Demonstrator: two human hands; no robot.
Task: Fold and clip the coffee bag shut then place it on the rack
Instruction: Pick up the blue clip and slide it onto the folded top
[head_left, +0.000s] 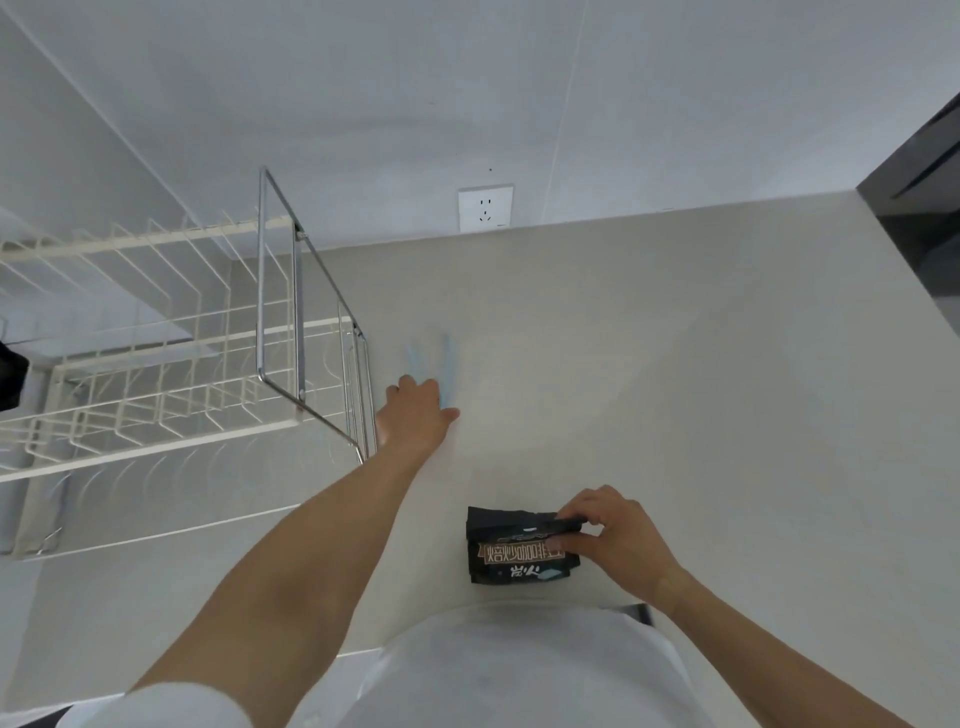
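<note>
A black coffee bag (511, 558) with gold lettering lies flat on the pale counter close to my body. My right hand (615, 540) pinches its folded top edge at the right side and holds the fold down. My left hand (418, 410) is stretched out across the counter, fingers curled over the near end of a pale blue clip (444, 364) that lies blurred on the surface. The white wire rack (156, 364) with a chrome frame stands at the left, just beside my left hand.
A wall socket (485, 208) sits above the counter's back edge. A dark appliance (924, 208) stands at the far right. The counter's front edge runs under my white shirt.
</note>
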